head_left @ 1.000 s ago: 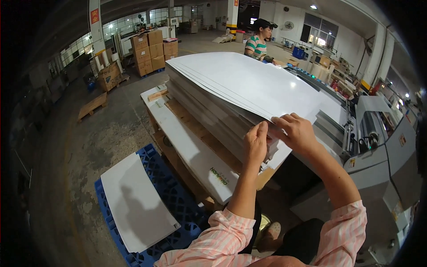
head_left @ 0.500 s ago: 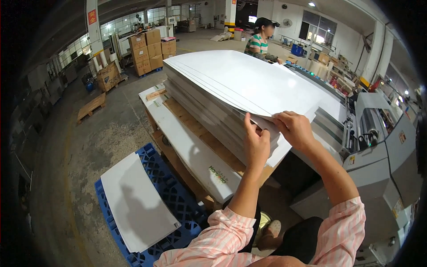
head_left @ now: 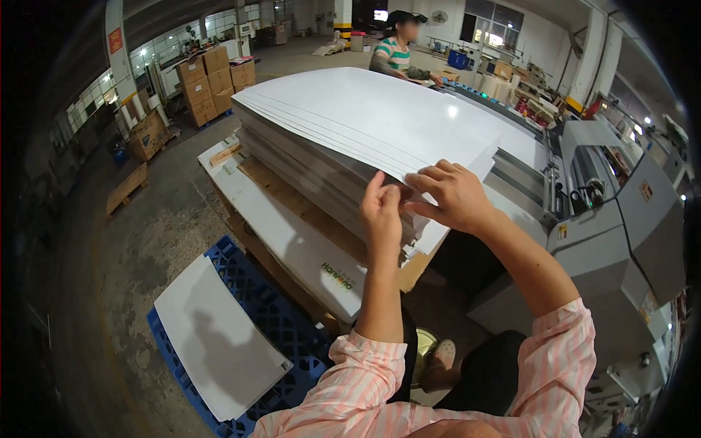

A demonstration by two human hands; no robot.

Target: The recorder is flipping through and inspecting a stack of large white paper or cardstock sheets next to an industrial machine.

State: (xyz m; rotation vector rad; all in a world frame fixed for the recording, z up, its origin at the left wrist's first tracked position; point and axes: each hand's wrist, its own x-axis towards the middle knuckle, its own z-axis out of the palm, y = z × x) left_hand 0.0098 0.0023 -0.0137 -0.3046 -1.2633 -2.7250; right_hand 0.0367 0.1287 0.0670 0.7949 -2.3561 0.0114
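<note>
A tall stack of large white paper sheets (head_left: 314, 157) stands in front of me, with the top sheets' near edges bowed up and slightly fanned. My right hand (head_left: 454, 196) grips the near corner of these upper sheets, its fingers on top and its thumb low at the edge. Close beside it, my left hand (head_left: 382, 208) is raised against the lifted edge, index finger pointing up and thumb near it. I see no sheet between the left fingers. The sheets' undersides by the hands are partly hidden.
White boards on a wooden pallet (head_left: 292, 259) bear the stack. A blue plastic pallet (head_left: 244, 270) with white sheets (head_left: 215, 343) lies at lower left. A grey machine (head_left: 606, 241) stands right. Another person (head_left: 398, 55) works beyond the stack; cardboard boxes (head_left: 212, 84) stand far left.
The view has shifted, so the scene sits further left. My right hand has spread further over the sheets' corner, and more fanned edges show. My left thumb has moved closer to its index finger.
</note>
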